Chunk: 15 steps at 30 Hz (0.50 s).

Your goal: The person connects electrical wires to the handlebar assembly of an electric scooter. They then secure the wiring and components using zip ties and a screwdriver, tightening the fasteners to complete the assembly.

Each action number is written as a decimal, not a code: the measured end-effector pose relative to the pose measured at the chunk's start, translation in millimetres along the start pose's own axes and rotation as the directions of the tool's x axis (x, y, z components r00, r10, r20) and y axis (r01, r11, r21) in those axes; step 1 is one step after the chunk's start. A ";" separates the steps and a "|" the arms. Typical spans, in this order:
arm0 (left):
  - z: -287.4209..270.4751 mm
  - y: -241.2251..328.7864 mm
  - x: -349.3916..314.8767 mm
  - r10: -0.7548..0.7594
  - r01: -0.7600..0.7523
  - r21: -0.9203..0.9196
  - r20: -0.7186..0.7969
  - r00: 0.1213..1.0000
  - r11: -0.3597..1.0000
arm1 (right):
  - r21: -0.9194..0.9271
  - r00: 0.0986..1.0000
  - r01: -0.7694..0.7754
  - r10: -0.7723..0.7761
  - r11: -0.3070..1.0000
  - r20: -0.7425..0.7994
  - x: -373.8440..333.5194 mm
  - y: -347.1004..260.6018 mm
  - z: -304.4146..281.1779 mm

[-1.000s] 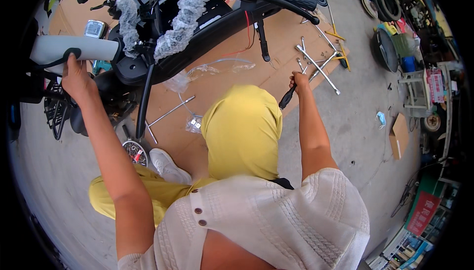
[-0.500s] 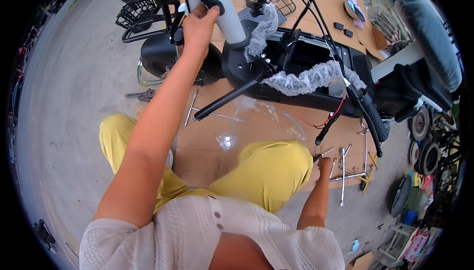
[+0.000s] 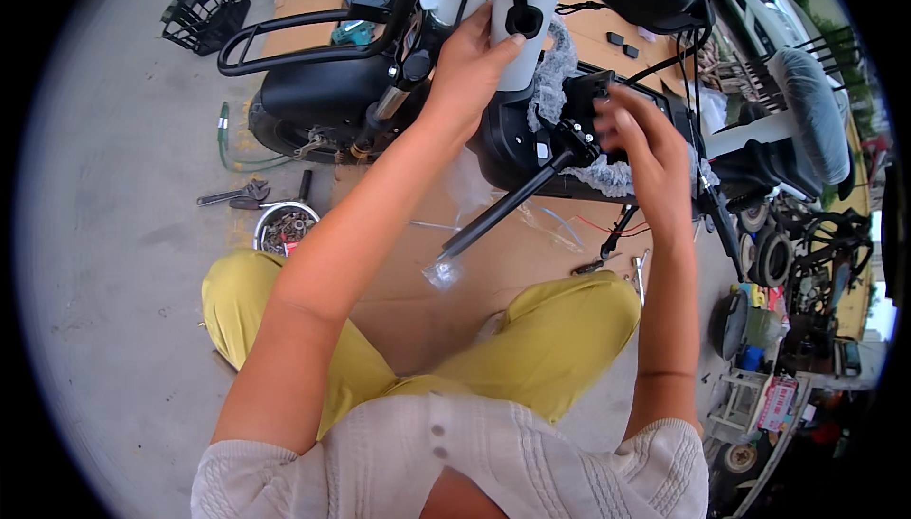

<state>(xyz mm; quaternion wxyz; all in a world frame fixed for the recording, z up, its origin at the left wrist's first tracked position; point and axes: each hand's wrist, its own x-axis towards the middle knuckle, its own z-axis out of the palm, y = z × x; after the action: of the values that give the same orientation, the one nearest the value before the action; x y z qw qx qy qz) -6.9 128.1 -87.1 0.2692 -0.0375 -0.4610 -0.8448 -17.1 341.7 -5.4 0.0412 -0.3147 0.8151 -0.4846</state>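
Observation:
An electric scooter, partly put together, stands before me with its pale grey front column (image 3: 520, 62) upright. My left hand (image 3: 472, 68) is closed on the column's edge, thumb beside a black round fitting (image 3: 523, 21). My right hand (image 3: 647, 135) hovers over the scooter's black footwell (image 3: 593, 92); its bent fingers are smeared by motion, and whether they hold anything is unclear. Close to them hangs the loose handlebar (image 3: 512, 198) with its clamp, partly wrapped in bubble wrap (image 3: 604, 177). The front wheel and black mudguard (image 3: 308, 101) lie left of my left forearm.
Cardboard (image 3: 399, 234) covers the ground under the scooter. Beside my left knee are a bowl of small hardware (image 3: 288, 230) and an adjustable wrench (image 3: 232, 194). A black basket (image 3: 206, 9) stands far left. The padded seat (image 3: 808, 116) and tyres (image 3: 773, 258) are at right.
My right hand has risen from the tools beside my right knee to the scooter's footwell. My left hand still grips the column. The view has shifted, and the front assembly appears turned.

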 end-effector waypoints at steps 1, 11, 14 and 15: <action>3.3 -1.8 -0.2 0.002 -0.002 -0.030 0.014 1.000 1.000 | -0.041 0.999 0.028 -0.030 0.999 -0.041 18.0 -6.9 16.0; 8.8 -4.2 -2.2 0.031 -0.026 0.039 -0.139 0.990 0.999 | 0.099 0.970 0.064 -0.038 0.993 -0.241 74.5 -4.4 83.6; 10.9 -5.2 -0.9 0.075 -0.084 -0.035 -0.208 0.975 0.996 | 0.157 0.968 0.063 -0.022 0.986 -0.248 75.9 -8.3 90.1; 12.6 -4.4 -1.4 0.065 -0.077 -0.055 -0.202 0.977 0.995 | 0.107 0.966 0.067 -0.037 0.992 -0.255 76.1 -8.2 89.8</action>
<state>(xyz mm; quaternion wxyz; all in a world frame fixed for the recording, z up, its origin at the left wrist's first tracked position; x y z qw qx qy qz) -10.2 140.7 -83.6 0.3428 0.0226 -0.4032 -0.8481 -40.6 228.3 -27.9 -0.0574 -0.2690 0.7760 -0.5676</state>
